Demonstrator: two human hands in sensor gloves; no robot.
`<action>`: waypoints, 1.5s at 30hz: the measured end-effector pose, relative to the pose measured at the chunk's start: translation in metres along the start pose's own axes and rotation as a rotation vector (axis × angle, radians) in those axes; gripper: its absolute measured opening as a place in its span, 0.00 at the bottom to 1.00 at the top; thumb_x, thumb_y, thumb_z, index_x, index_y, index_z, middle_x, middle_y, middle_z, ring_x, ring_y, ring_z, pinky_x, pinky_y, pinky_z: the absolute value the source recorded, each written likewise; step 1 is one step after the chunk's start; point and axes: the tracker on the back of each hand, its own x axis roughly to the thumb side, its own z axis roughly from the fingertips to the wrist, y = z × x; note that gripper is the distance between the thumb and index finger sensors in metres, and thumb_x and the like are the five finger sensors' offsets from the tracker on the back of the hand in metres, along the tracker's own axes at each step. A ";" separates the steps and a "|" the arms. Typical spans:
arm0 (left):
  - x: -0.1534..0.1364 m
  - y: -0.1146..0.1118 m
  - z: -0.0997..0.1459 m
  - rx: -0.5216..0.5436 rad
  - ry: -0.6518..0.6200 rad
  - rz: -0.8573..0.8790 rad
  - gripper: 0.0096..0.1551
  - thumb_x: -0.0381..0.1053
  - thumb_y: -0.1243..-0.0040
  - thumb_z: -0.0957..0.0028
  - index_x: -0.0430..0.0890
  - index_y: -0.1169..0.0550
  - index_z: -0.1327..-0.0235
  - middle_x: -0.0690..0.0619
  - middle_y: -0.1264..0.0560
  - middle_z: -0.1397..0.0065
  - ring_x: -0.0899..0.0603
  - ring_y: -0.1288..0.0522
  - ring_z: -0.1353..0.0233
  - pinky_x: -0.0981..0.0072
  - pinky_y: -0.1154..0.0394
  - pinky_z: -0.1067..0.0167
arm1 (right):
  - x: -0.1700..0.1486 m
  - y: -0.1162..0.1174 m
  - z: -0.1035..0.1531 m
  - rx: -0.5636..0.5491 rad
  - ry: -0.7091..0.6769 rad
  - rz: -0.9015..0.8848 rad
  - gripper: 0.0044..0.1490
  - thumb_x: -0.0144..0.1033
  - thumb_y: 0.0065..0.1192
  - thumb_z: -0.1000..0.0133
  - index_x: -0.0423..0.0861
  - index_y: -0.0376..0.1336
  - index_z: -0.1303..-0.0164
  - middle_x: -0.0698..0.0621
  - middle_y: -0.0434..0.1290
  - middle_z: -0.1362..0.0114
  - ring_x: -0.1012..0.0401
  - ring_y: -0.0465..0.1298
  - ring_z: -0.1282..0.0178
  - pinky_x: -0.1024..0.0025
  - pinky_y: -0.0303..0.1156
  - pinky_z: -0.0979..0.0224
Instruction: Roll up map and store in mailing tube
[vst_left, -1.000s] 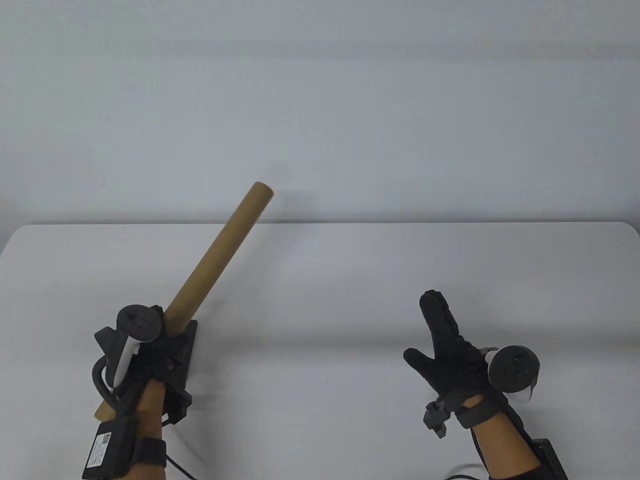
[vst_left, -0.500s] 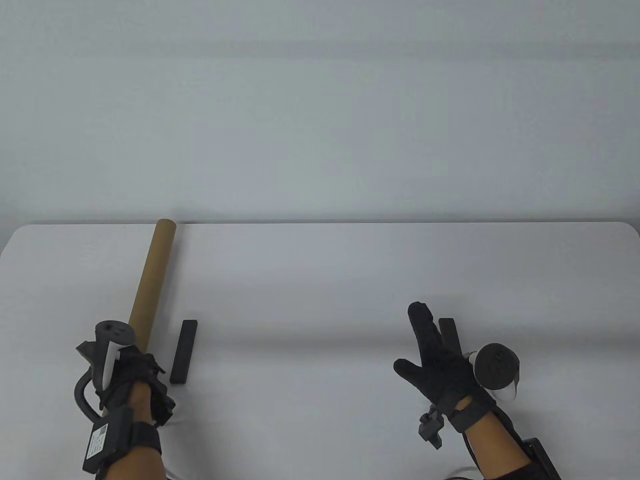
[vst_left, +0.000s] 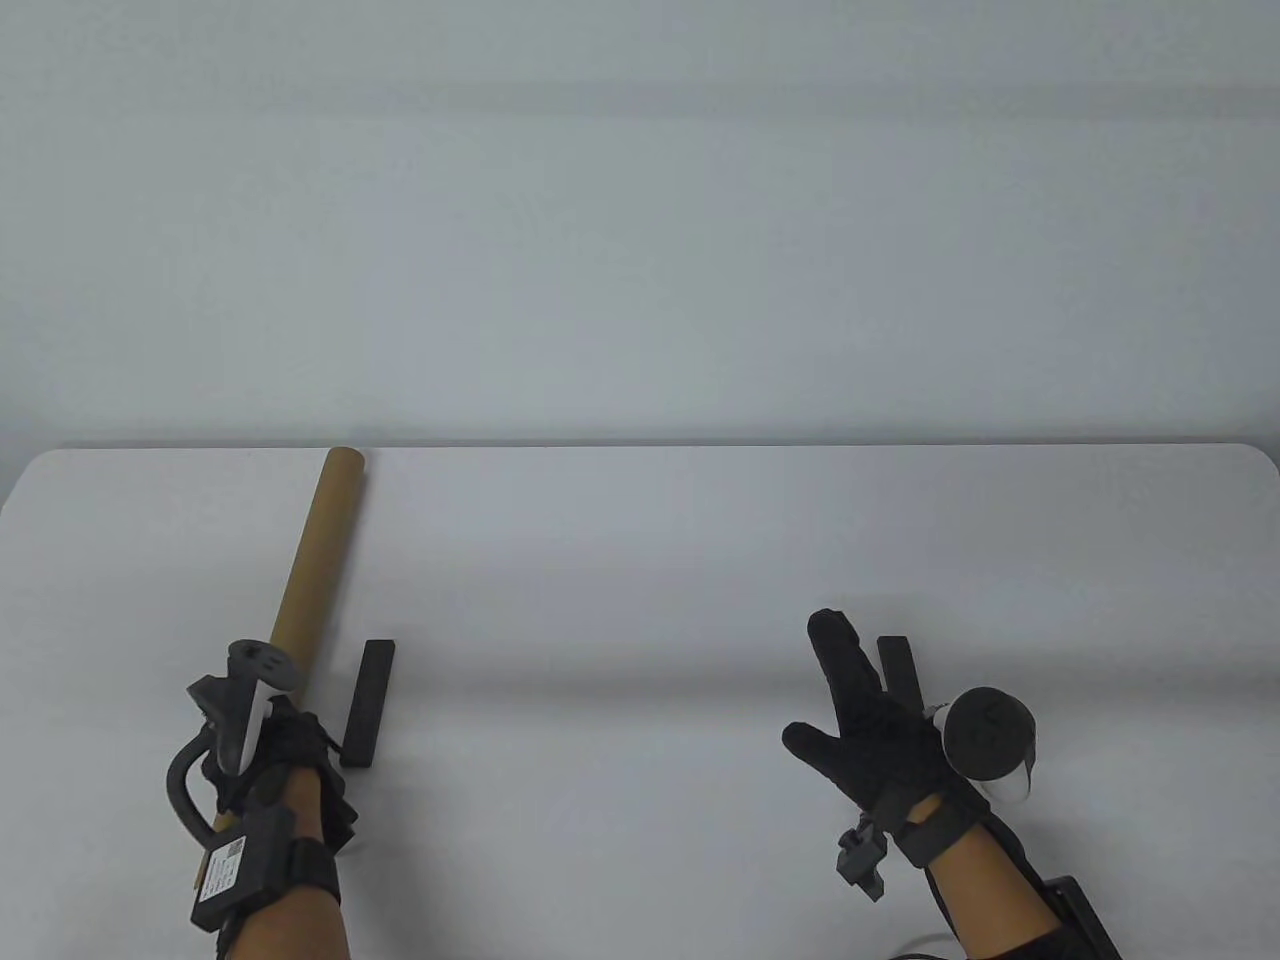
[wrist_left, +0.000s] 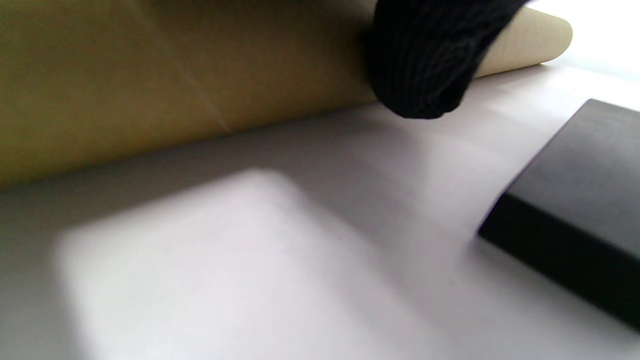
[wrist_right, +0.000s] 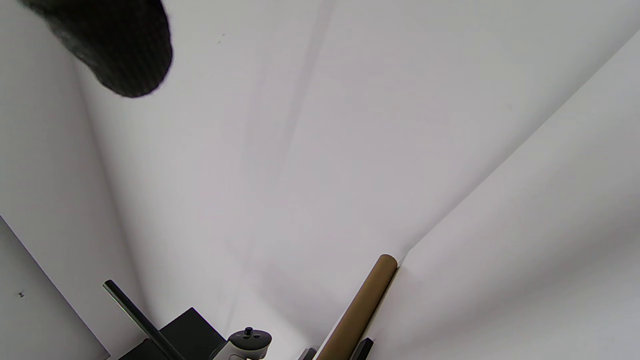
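Lying along the left side of one white desk (vst_left: 640, 560): one brown mailing tube (vst_left: 310, 560), its near end under the left hand.

The tube runs from the desk's far edge toward the near-left corner, resting on the surface. Two gloved hands are in view: the left hand (vst_left: 275, 745) has its grip on the tube's near end, a fingertip (wrist_left: 425, 65) pressed to its side; the right hand (vst_left: 880, 720) is released, fingers spread, grasping nothing. Two black bars lie on the desk: one black bar (vst_left: 367, 703) just right of the tube, the second bar (vst_left: 897, 665) partly hidden behind the right hand.
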 end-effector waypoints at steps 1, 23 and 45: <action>0.001 0.000 0.001 0.007 0.010 -0.020 0.51 0.62 0.32 0.52 0.58 0.48 0.23 0.47 0.35 0.23 0.41 0.28 0.27 0.52 0.29 0.26 | 0.000 0.000 0.000 0.001 0.001 0.001 0.63 0.63 0.60 0.38 0.39 0.33 0.15 0.32 0.34 0.16 0.25 0.40 0.22 0.29 0.42 0.31; 0.018 0.030 0.027 0.042 -0.107 0.011 0.59 0.74 0.36 0.56 0.62 0.57 0.24 0.52 0.50 0.17 0.36 0.44 0.17 0.44 0.45 0.20 | -0.001 0.003 -0.001 0.008 0.005 0.002 0.63 0.63 0.61 0.38 0.39 0.33 0.14 0.31 0.34 0.16 0.25 0.40 0.22 0.29 0.42 0.31; 0.103 0.042 0.203 -0.242 -1.420 0.534 0.53 0.79 0.47 0.54 0.68 0.57 0.23 0.57 0.59 0.14 0.37 0.58 0.11 0.37 0.53 0.19 | 0.016 0.008 -0.003 0.005 -0.075 0.013 0.63 0.63 0.61 0.38 0.39 0.33 0.14 0.31 0.34 0.16 0.25 0.40 0.22 0.29 0.42 0.31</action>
